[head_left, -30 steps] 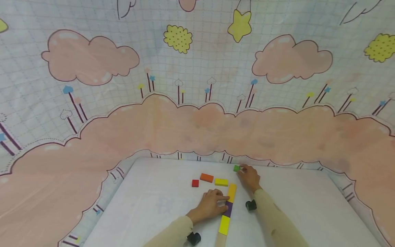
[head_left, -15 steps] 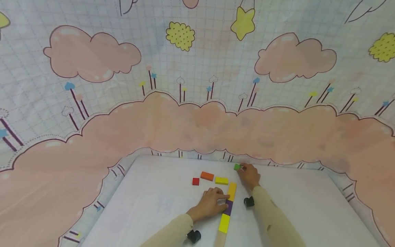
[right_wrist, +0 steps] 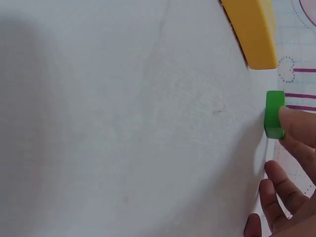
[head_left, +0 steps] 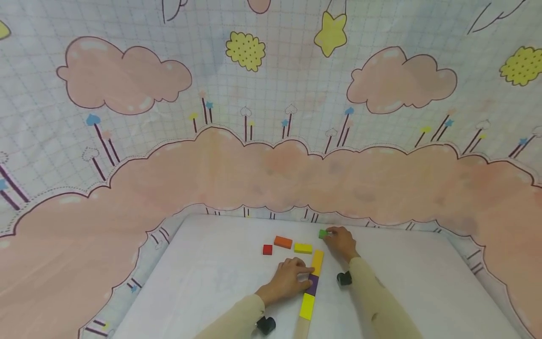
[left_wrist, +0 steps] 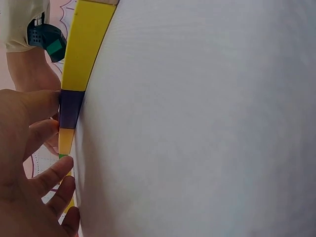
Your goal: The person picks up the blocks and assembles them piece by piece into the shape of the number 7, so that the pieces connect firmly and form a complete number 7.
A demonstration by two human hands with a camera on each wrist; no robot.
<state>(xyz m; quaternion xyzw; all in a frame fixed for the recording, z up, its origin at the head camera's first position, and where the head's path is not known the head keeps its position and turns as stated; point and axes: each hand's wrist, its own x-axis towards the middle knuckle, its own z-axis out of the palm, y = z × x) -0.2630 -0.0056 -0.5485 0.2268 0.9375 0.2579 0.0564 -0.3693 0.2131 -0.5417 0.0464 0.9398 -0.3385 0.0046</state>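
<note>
A straight row of blocks runs away from the person in the head view: a wooden-coloured block (head_left: 302, 328), a yellow block (head_left: 306, 306), a purple block (head_left: 312, 285) and an orange-yellow block (head_left: 317, 262) at the far end. From the left side, the left hand (head_left: 286, 281) touches this row, thumb at the purple block and index finger at the orange-yellow one. Its other fingers rest on the table in the left wrist view. Beyond the row's far end, the right hand (head_left: 342, 242) pinches a small green block (right_wrist: 274, 114) between thumb and index finger, a gap apart from the orange-yellow block.
Left of the row's far end lie a red block (head_left: 267, 249), an orange block (head_left: 282, 242) and another yellow block (head_left: 303, 248). The white table (head_left: 203, 278) ends at a patterned cloth (head_left: 271, 176). Dark wrist cameras sit under both sleeves.
The right hand has brought the green block slightly closer to the far end of the row. The left hand stays in place against the blocks.
</note>
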